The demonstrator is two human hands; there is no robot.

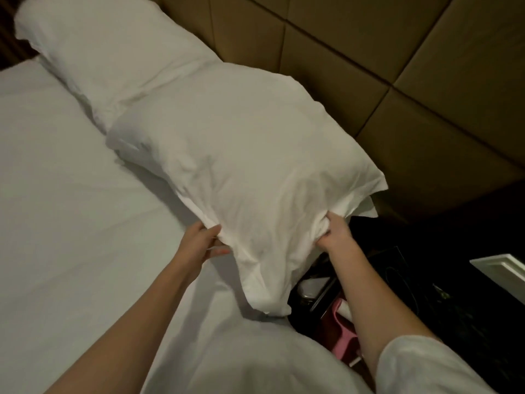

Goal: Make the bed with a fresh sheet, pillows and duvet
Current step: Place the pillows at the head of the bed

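Fingers (326, 223) of both hands grip the unmarked white pillow (241, 155).

Open white sheet (65, 194) spreads wide to the left: free passage across the bed. Ahead, two pillows (227, 155) lie end to end against the padded headboard (369, 66), blocking that edge. Right of the bed, dark nightstand (426, 282) stands close, crowded with small items, a white tray (502, 265) at its far side.

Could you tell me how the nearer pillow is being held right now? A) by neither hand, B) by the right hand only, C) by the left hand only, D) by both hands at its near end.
D: the left hand and the right hand each grip the near end of the nearer pillow.
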